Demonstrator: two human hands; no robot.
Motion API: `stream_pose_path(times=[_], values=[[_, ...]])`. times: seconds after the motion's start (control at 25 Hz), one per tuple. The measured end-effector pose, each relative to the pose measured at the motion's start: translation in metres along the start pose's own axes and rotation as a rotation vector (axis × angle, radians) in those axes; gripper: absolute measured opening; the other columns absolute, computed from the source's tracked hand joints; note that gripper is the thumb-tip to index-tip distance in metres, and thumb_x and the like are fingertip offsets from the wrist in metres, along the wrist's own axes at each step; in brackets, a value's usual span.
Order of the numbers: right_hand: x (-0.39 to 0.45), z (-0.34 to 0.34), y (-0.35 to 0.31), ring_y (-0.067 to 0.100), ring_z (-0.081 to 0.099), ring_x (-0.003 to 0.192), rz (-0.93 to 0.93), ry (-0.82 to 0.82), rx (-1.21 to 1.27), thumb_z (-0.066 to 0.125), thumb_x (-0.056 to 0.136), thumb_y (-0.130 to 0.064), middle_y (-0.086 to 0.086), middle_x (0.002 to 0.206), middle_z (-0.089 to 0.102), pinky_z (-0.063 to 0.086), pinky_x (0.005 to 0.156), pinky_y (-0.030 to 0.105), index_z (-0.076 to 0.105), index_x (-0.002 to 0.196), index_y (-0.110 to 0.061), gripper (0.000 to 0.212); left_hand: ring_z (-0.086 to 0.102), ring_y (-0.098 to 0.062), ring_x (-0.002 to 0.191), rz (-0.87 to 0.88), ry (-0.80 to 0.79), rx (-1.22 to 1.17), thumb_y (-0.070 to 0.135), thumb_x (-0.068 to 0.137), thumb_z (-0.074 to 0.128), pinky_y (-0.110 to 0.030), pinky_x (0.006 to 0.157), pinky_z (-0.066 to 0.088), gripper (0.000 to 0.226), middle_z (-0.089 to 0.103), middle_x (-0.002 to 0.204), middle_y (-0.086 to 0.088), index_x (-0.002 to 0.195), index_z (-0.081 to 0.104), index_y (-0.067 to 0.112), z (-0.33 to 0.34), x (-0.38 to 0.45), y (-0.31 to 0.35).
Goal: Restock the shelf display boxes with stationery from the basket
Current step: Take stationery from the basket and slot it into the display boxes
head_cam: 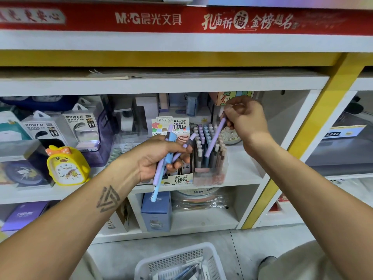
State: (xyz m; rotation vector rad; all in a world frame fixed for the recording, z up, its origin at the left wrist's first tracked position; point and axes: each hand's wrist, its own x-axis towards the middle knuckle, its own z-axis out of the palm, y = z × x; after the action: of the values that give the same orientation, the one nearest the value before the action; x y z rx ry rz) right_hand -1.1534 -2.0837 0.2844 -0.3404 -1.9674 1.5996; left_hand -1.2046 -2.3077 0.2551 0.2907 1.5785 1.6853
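Head view: at frame centre, the left hand (pixel 159 158) grips a bunch of pens (pixel 161 170); the right hand (pixel 245 116) pinches one purple pen (pixel 215 138) above the display box (pixel 210 170).

Bright even light, blurred and bowed edges.

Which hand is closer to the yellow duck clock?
Left. The left hand, gripping a bunch of pens, is just to the right of the yellow duck clock. The right hand, pinching one purple pen, is farther right, above the pen display box.
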Motion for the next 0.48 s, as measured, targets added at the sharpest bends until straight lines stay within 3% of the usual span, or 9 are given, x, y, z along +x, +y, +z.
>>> stream_pose_path(times=[0.12, 0.2, 0.36, 0.48], values=[[-0.007, 0.006, 0.007, 0.013, 0.069, 0.067, -0.132, -0.173, -0.283, 0.066, 0.095, -0.010, -0.004, 0.070, 0.068, 0.055, 0.065, 0.031, 0.055, 0.092, -0.027, 0.021, 0.053, -0.018, 0.048, 0.044, 0.057, -0.085, 0.005, 0.091, 0.060, -0.019, 0.037, 0.039, 0.020, 0.066, 0.076, -0.020, 0.077, 0.075, 0.004, 0.000, 0.002, 0.000], [-0.014, 0.009, 0.014, 0.013, 0.070, 0.075, -0.195, -0.241, -0.458, 0.071, 0.092, -0.016, -0.006, 0.074, 0.068, 0.056, 0.066, 0.030, 0.056, 0.087, -0.029, 0.020, 0.055, -0.018, 0.050, 0.057, 0.072, -0.139, 0.007, 0.091, 0.062, -0.019, 0.041, 0.042, 0.013, 0.069, 0.079, -0.019, 0.087, 0.073, 0.003, 0.003, 0.004, 0.000], [-0.020, 0.011, 0.024, 0.001, 0.062, 0.075, -0.318, -0.348, -0.648, 0.076, 0.088, -0.020, -0.009, 0.077, 0.066, 0.047, 0.064, 0.014, 0.061, 0.085, -0.024, 0.016, 0.058, -0.019, 0.054, 0.050, 0.090, -0.150, 0.011, 0.092, 0.062, -0.021, 0.044, 0.044, 0.018, 0.071, 0.083, -0.015, 0.105, 0.069, 0.003, 0.007, 0.006, -0.002], [-0.018, 0.009, 0.024, 0.003, 0.062, 0.072, -0.284, -0.361, -0.665, 0.078, 0.086, -0.019, -0.009, 0.075, 0.065, 0.050, 0.063, 0.019, 0.061, 0.078, -0.024, 0.020, 0.055, -0.017, 0.051, 0.028, 0.100, -0.142, 0.013, 0.092, 0.064, -0.020, 0.042, 0.041, 0.020, 0.071, 0.084, -0.015, 0.108, 0.070, 0.003, 0.008, 0.006, -0.004]])
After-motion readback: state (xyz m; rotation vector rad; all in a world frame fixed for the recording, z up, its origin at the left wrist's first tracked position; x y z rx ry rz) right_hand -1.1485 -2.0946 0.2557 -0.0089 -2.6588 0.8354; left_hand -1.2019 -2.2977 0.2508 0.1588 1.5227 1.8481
